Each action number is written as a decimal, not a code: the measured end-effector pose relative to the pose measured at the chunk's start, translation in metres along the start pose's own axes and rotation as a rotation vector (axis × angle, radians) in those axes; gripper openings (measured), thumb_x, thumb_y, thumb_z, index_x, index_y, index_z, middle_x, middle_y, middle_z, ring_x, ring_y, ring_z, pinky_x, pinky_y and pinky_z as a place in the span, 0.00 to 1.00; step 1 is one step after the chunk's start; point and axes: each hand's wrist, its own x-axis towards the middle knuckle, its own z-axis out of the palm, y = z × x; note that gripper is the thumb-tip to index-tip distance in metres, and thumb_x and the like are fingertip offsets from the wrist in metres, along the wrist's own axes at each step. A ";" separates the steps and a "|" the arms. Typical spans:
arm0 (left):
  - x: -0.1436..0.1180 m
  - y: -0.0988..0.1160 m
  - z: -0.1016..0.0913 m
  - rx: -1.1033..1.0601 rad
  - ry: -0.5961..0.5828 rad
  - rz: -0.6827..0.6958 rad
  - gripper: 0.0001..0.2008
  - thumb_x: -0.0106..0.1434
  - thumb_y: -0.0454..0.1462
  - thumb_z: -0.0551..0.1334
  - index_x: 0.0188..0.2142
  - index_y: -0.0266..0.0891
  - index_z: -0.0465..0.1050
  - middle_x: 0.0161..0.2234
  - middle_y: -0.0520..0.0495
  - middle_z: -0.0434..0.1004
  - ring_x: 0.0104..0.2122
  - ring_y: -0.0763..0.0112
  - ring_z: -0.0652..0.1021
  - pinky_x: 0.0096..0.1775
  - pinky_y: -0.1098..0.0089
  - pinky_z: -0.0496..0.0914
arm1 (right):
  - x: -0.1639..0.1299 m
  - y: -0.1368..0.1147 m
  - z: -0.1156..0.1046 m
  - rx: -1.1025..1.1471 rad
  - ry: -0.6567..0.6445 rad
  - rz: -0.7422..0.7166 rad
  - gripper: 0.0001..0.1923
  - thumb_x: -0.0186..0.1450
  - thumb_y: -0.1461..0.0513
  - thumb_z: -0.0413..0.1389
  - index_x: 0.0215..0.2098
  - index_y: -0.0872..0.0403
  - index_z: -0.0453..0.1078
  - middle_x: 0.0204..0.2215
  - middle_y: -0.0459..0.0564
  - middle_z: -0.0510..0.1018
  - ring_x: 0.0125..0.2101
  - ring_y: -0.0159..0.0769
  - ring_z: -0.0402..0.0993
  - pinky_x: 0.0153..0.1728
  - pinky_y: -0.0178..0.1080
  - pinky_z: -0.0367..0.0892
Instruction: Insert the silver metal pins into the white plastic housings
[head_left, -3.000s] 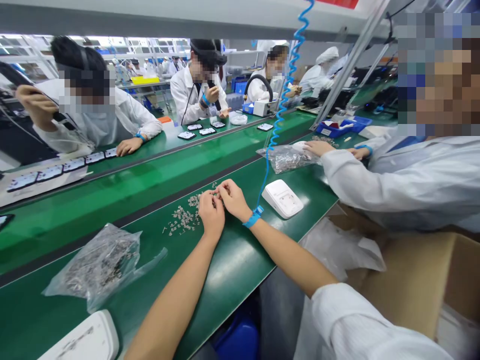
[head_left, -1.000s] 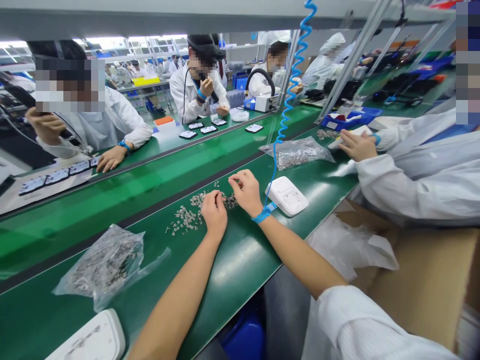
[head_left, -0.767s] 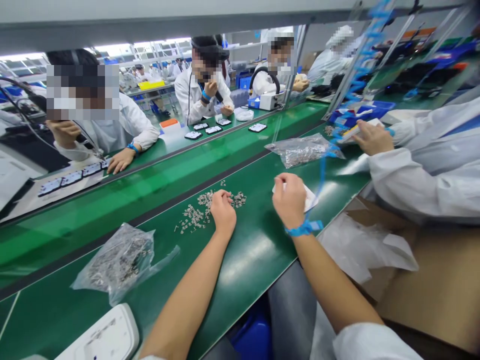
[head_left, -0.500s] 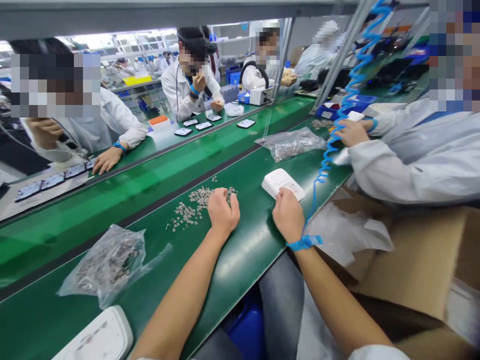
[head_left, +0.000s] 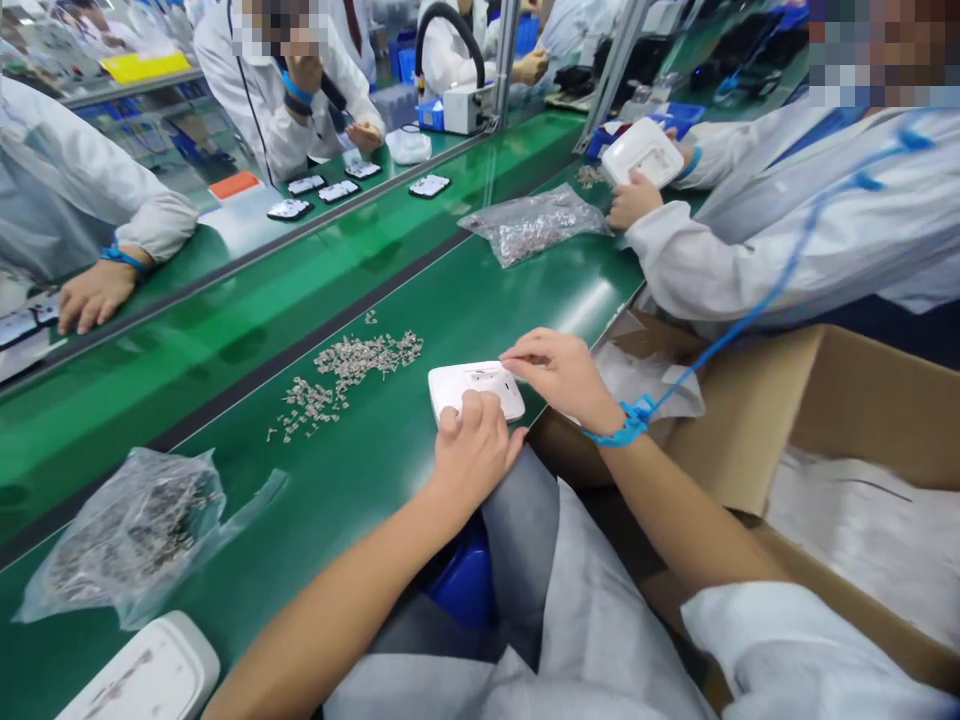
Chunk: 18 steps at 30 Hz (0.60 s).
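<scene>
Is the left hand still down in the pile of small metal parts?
No, the left hand rests on the white plastic housing, clear of the pile.

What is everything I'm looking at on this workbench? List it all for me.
white plastic housing: one, white, near edge of the green bench, under both hands
loose small metal parts: one scattered pile, silvery, on the bench left of the housing
near bag of parts: one, clear plastic, lower left on the bench
far bag of parts: one, clear plastic, farther along the bench
second white housing: one, white, bottom left corner
cardboard box: one, brown, right of the bench
green bench: one, green
co-worker's hand: holds another white housing, upper right
left hand: rests on the housing's near edge
right hand: blue wrist strap, fingertips on the housing's right end
</scene>
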 end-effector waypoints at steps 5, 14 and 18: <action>0.000 0.001 -0.001 0.002 -0.002 0.004 0.21 0.73 0.47 0.58 0.43 0.30 0.80 0.43 0.38 0.78 0.51 0.53 0.71 0.46 0.55 0.54 | 0.021 0.005 0.010 -0.096 -0.211 -0.165 0.06 0.65 0.66 0.62 0.32 0.53 0.81 0.33 0.50 0.81 0.32 0.35 0.76 0.35 0.39 0.70; 0.001 0.002 -0.004 -0.011 -0.072 0.001 0.19 0.74 0.46 0.57 0.42 0.32 0.80 0.43 0.39 0.76 0.50 0.54 0.70 0.46 0.55 0.53 | 0.020 0.012 0.023 -0.025 -0.258 -0.196 0.05 0.67 0.63 0.61 0.32 0.55 0.77 0.33 0.50 0.77 0.33 0.35 0.74 0.36 0.39 0.69; 0.002 0.001 -0.005 -0.058 -0.100 -0.013 0.19 0.74 0.46 0.59 0.42 0.32 0.80 0.41 0.39 0.75 0.50 0.54 0.70 0.46 0.56 0.52 | 0.026 0.009 0.024 -0.049 -0.306 -0.078 0.04 0.64 0.64 0.63 0.30 0.55 0.75 0.32 0.48 0.76 0.33 0.35 0.73 0.36 0.39 0.66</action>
